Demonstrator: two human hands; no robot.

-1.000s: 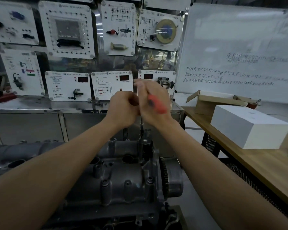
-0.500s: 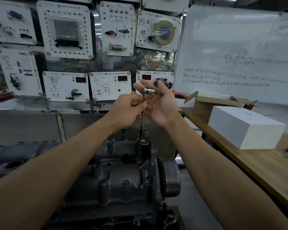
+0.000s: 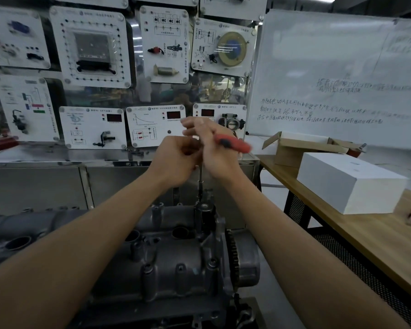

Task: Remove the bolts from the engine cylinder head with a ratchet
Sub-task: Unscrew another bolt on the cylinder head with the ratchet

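1. My hands are close together, raised above the engine and touching each other.
2. My right hand (image 3: 215, 151) holds the ratchet (image 3: 233, 144) by its red handle, which sticks out to the right and is blurred. The fingers reach up and to the left.
3. My left hand (image 3: 177, 160) has its fingers curled in around the top of the extension bar (image 3: 201, 178), just under the ratchet's head. The exact grip is hidden behind my knuckles.
4. The extension bar runs straight down from between my hands to the far right end of the cylinder head (image 3: 176, 262). Its lower end meets a dark upright boss there, and I cannot see the bolt under it.
5. The cylinder head lies below my forearms, grey cast metal with round holes along its top. A toothed sprocket (image 3: 233, 252) sits at its right end.
6. To the right stands a wooden table (image 3: 377, 236) with a white box (image 3: 349, 184) on it and an open cardboard box (image 3: 301, 149) behind that.
7. A whiteboard (image 3: 342, 67) with handwriting leans behind the table.
8. White training panels (image 3: 90, 47) cover the wall ahead, above a steel cabinet (image 3: 57, 184).
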